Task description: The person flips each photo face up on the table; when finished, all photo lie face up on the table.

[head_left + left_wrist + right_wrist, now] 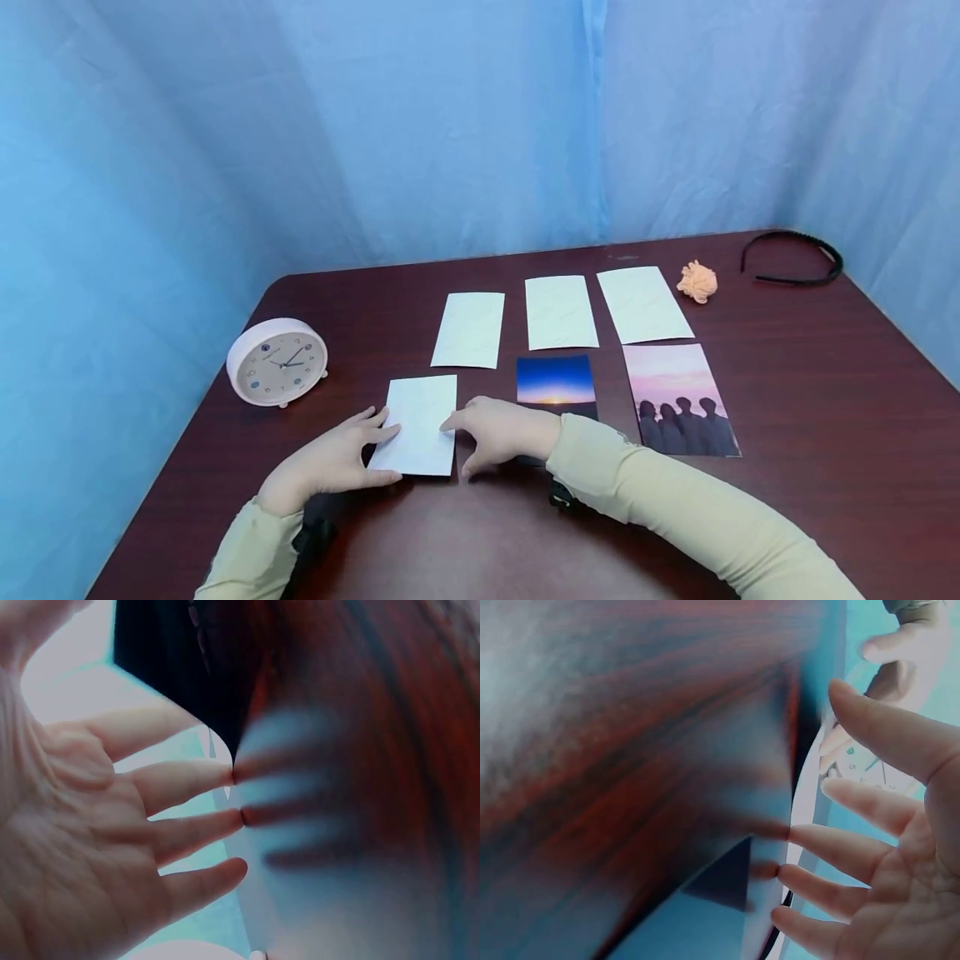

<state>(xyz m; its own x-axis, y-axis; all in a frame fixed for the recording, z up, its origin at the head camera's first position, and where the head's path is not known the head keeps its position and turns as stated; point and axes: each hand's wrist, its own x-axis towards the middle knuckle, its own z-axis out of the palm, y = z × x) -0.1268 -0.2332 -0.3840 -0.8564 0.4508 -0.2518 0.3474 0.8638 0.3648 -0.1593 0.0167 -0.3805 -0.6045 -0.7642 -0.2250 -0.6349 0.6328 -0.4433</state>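
A white card (415, 421), blank on its upper face, lies on the dark wooden table between my two hands. My left hand (335, 457) touches its left side with fingers spread and fairly straight. On the right side, my right hand (501, 427) rests its index finger on the card's edge, thumb apart and near the table. Both palms show in the wrist views, with relaxed fingers (187, 787) on the left and extended fingers (840, 851) on the right. Behind my right wrist lies a sunset photo (555, 382), its lower part hidden by the hand and sleeve.
Further back lie three white cards: a left one (468, 329), a middle one (561, 312) and a right one (646, 305). A pink-sky photo (678, 392) with silhouettes, a peach yarn ball (698, 282), a black headband (806, 282) and a white clock (277, 362) surround them. Blue curtains (450, 125) enclose the table.
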